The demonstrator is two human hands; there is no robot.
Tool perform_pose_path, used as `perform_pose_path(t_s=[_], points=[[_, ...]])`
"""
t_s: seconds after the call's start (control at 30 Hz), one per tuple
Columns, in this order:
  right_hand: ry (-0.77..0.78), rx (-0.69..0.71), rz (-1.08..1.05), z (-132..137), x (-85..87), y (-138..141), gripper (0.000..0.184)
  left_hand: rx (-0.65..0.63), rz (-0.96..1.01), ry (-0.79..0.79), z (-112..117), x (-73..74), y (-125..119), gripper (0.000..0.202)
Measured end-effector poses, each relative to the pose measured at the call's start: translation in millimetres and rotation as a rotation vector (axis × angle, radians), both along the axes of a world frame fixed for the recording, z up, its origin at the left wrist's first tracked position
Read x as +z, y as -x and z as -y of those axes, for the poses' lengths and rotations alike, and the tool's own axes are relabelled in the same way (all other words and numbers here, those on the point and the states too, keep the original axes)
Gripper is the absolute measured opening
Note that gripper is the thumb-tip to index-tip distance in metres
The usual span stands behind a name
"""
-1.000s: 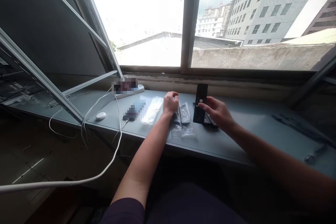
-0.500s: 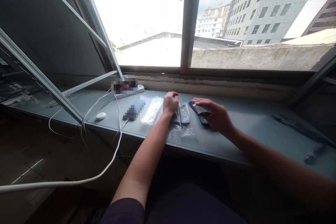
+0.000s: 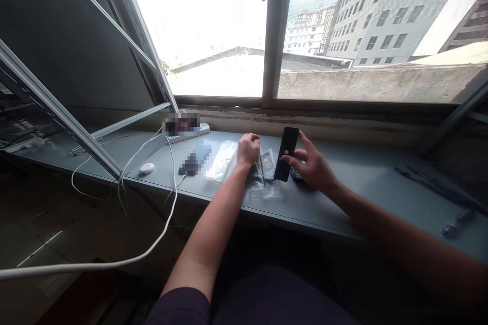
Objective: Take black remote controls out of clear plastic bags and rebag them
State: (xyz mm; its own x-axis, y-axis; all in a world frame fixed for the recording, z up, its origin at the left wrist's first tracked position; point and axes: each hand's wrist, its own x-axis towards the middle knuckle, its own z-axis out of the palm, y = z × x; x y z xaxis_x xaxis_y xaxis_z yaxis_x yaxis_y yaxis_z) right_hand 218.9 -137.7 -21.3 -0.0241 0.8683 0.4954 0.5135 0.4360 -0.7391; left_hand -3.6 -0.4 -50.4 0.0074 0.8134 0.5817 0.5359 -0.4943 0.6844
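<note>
A slim black remote control (image 3: 285,155) is held raised and tilted in my right hand (image 3: 314,165), the thumb on its front and the fingers behind. Below that hand a second dark remote (image 3: 297,174) lies on the desk, partly hidden by the hand. My left hand (image 3: 248,151) rests with curled fingers at the upper end of a clear plastic bag (image 3: 256,183) with something dark inside; what its fingers hold, if anything, is hidden. Just right of it lies another clear bag (image 3: 268,165) with a dark item in it.
Left of my left hand lies a crumpled clear plastic bag (image 3: 221,161). Beyond it are a blurred-out device on a cable, a white round puck (image 3: 146,168) and a power strip (image 3: 190,133). White cables (image 3: 173,203) hang over the desk edge. Dark straps (image 3: 427,183) lie far right.
My right hand has lifted the black remote from above the second remote and turned it upright, its front now facing me. My left hand has stayed in place.
</note>
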Motion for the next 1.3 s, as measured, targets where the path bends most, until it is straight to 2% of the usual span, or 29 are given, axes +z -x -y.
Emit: perform_pose_path(t_s=[0.07, 0.13, 0.3, 0.43, 0.6, 0.83, 0.97, 1.07, 1.17, 1.3], points=[[0.026, -0.044, 0.076, 2, 2.5, 0, 0.105, -0.002, -0.002, -0.002, 0, -0.3, 0, 0.022], [0.032, -0.064, 0.122, 2, 3.1, 1, 0.099, -0.005, -0.001, -0.004, 0, -0.4, 0, 0.022], [0.025, 0.014, 0.187, -4, -6.3, 0, 0.054, -0.01, -0.012, -0.005, 1, -0.6, 0, 0.022], [0.009, 0.019, 0.314, -11, -15.7, -3, 0.041, -0.008, -0.011, -0.006, 0, -1.6, 0, 0.021], [-0.001, 0.036, 0.428, -17, -21.7, -6, 0.04, -0.007, -0.01, -0.003, -1, -2.2, -1, 0.021], [0.003, 0.043, 0.478, -21, -29.9, -8, 0.043, -0.001, -0.02, 0.004, 0, -1.1, 0, 0.021], [-0.078, 0.057, 0.476, -18, -25.2, -9, 0.039, -0.006, -0.019, 0.007, 1, -0.1, 0, 0.022], [-0.122, 0.142, 0.482, -16, -19.9, -8, 0.034, -0.003, -0.02, 0.015, 2, 0.6, 0, 0.022], [-0.093, 0.208, 0.51, -15, -19.0, -8, 0.036, -0.003, -0.019, 0.015, 2, 0.7, 0, 0.022], [-0.002, 0.173, 0.56, -17, -23.5, -9, 0.04, -0.011, -0.015, 0.009, 3, -0.1, 0, 0.021]])
